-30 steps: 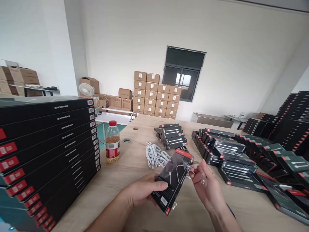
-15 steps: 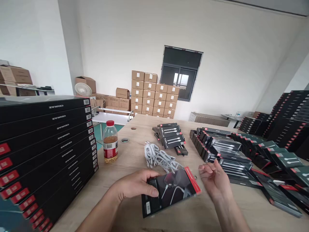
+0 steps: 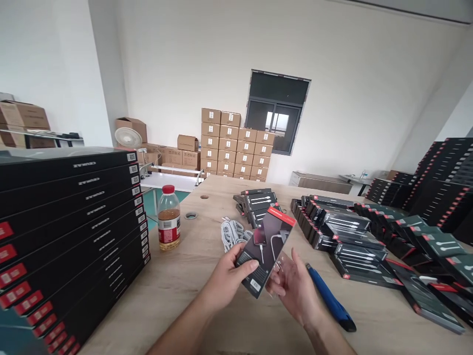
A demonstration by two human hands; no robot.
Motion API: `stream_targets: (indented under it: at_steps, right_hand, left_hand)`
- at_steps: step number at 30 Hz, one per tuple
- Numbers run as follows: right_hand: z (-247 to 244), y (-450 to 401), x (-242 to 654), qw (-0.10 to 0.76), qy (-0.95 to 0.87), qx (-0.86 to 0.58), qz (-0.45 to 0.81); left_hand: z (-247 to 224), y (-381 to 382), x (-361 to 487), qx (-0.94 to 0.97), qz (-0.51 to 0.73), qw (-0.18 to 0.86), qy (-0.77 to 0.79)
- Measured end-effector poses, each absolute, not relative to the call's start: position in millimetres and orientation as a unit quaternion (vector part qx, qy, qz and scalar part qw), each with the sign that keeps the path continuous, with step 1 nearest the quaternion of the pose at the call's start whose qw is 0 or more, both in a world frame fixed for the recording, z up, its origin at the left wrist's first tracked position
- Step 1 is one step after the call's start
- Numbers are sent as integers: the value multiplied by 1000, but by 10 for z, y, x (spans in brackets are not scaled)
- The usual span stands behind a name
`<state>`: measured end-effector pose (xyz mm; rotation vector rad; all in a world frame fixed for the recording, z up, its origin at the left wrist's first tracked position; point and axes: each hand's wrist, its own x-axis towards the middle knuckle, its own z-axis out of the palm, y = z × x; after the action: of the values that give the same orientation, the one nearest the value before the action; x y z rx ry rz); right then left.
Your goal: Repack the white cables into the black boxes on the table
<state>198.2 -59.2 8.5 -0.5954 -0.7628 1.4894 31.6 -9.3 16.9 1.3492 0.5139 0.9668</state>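
My left hand (image 3: 233, 276) grips a flat black cable box (image 3: 263, 251), thumb across its printed face. The box is tilted, its red-banded end up and away from me. At its right edge is my right hand (image 3: 293, 286), fingers curled, thumb apart. A small pale or clear piece shows by those fingers; its kind is unclear. A blue utility knife (image 3: 330, 298) lies on the table just right of that hand. Behind the box is a bundle of white cables (image 3: 232, 232), partly hidden by it.
Tall stacked black boxes (image 3: 92, 227) stand at the left, beside a red-capped drink bottle (image 3: 169, 219). Smaller cable boxes (image 3: 258, 199) lie piled behind the cables. Rows of similar boxes (image 3: 343, 224) fill the right side of the wooden table (image 3: 199, 296).
My left hand has turned the box steeper and raised its red end. My right hand has moved left to the box's edge, uncovering the blue utility knife.
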Motion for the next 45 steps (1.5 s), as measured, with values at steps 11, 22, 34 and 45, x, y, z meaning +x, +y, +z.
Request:
stream_targets:
  at_steps: [11, 22, 34, 45]
  right_hand:
    - [-37, -622, 2031, 568, -554, -343, 503]
    - [-6, -613, 2022, 509, -675, -398, 356]
    - [56, -746, 1941, 524, -699, -409, 265]
    - [185, -1249, 2520, 764, -441, -403, 244]
  left_hand:
    - [156, -209, 388, 633, 456, 571, 255]
    - [64, -187, 362, 690, 465, 447, 330]
    - [220, -201, 345, 397, 406, 787, 239]
    - [430, -78, 89, 290, 475, 812, 176]
